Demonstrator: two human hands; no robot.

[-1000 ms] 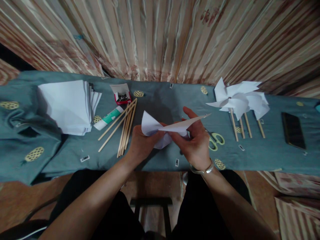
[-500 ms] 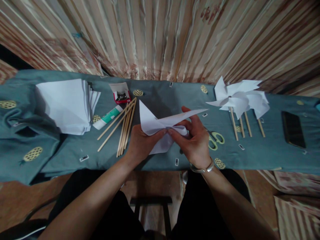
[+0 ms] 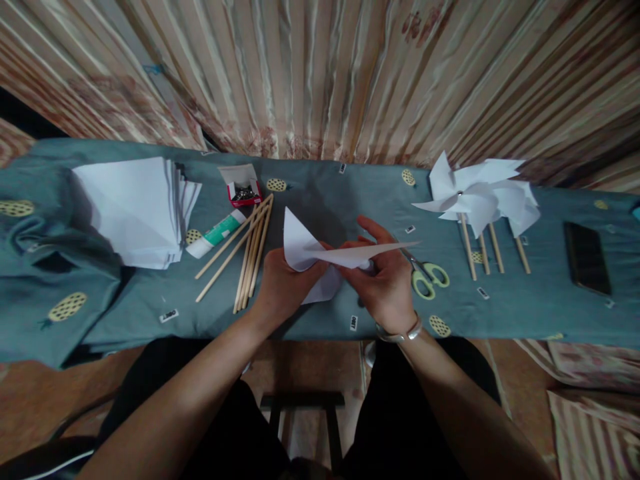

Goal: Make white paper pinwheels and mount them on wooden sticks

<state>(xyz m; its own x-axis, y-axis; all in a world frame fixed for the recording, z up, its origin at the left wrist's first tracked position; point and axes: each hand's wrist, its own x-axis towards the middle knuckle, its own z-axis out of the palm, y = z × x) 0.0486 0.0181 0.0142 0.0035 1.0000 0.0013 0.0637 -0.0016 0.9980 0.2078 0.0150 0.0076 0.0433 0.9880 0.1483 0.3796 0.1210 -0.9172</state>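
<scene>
Between my two hands, above the cloth-covered table, is a white paper pinwheel (image 3: 301,245) without a stick, its corners folded toward the middle. My left hand (image 3: 286,283) is closed on its left side, thumb pressed near the centre. My right hand (image 3: 383,280) pinches the paper from the right, with the index finger raised away from it. One pointed blade stretches rightward over my right fingers and hides part of them. Right beside my right hand lie scissors (image 3: 430,277) with light green handles.
On the left are a stack of white paper (image 3: 127,213), a glue tube (image 3: 217,233), several wooden sticks (image 3: 254,257) and a red box (image 3: 245,193) of small metal pins. Several finished pinwheels (image 3: 475,193) on sticks and a black phone (image 3: 586,259) lie right. A curtain (image 3: 320,80) hangs behind.
The pinwheel has tilted, and its long right blade now lies lower and flatter. My right hand has shifted slightly left, and more of the scissors shows.
</scene>
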